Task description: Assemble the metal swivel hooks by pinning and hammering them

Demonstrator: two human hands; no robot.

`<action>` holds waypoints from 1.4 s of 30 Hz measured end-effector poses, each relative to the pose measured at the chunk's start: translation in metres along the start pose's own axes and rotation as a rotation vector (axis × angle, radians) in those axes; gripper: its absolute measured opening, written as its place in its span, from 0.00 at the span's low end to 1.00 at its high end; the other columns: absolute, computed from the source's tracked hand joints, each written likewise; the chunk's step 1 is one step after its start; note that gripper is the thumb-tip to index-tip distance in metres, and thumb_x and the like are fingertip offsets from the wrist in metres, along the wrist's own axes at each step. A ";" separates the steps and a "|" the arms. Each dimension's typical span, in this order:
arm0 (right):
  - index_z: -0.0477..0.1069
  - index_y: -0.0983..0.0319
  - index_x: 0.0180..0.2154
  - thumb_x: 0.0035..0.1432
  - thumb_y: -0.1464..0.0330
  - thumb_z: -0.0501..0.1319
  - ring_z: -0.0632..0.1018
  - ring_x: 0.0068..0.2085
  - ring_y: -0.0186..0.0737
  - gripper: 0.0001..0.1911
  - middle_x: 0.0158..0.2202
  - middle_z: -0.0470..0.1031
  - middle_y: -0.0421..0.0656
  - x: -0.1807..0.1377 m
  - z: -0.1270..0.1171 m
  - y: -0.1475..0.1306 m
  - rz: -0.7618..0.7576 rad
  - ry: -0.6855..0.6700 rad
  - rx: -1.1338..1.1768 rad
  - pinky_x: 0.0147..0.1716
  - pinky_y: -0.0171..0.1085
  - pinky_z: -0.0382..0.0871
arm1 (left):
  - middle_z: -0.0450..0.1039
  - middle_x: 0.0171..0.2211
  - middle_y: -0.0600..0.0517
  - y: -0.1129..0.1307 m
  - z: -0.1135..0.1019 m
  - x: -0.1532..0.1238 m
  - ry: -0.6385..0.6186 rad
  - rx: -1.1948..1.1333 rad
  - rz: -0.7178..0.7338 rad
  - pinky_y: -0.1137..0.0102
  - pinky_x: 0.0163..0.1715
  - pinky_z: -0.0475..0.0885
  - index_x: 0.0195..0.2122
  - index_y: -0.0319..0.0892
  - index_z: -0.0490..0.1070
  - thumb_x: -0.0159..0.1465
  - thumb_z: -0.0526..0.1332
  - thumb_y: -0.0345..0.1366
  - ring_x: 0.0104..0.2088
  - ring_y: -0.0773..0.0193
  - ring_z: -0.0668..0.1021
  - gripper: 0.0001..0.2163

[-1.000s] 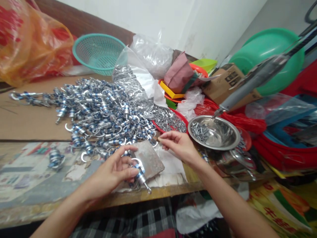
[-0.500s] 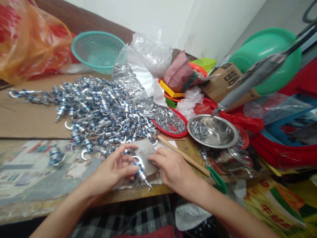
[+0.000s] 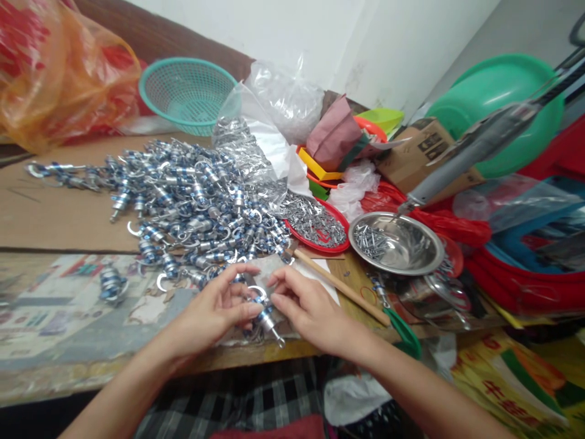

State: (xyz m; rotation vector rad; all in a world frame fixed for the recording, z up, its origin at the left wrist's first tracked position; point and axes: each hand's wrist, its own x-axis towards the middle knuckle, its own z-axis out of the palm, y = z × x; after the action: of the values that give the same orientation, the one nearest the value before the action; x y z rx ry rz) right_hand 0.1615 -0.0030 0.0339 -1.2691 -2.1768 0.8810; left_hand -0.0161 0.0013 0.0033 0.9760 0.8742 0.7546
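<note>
Left hand (image 3: 223,302): thumb and fingers pinch a metal hook (image 3: 267,320), silver and blue, near the table's front edge, its ringed end tilted down. Right hand (image 3: 306,305): fingers curled just beside the hook; cannot tell whether they pinch anything.

Wooden stick (image 3: 342,286) lies beyond the right hand. Paper sheet (image 3: 59,299), left: coloured print, too blurred to read. Table (image 3: 292,350): worn wood. Pile of similar hooks (image 3: 196,201) lies partly on brown cardboard (image 3: 68,213).

Steel bowl (image 3: 415,244) holds slim metal pieces; red tray (image 3: 339,247) beside it holds small metal parts. Cardboard box (image 3: 423,149): black print, illegible. Yellow bag (image 3: 512,384), lower right: red characters, the first reads 牛, the others unclear. White wall (image 3: 311,30) behind, faintly stained.
</note>
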 end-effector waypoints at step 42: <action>0.74 0.62 0.31 0.56 0.75 0.58 0.73 0.30 0.33 0.06 0.28 0.74 0.38 -0.001 -0.001 -0.005 0.095 0.112 0.111 0.31 0.32 0.64 | 0.70 0.31 0.55 -0.001 0.001 0.001 0.041 -0.017 -0.024 0.70 0.27 0.69 0.49 0.45 0.58 0.50 0.66 0.36 0.27 0.66 0.73 0.27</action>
State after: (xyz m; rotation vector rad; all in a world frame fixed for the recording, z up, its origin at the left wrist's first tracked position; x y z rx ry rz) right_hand 0.1600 -0.0052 0.0384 -1.3429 -1.9679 0.9304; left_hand -0.0148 0.0011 0.0027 0.9366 0.9120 0.7628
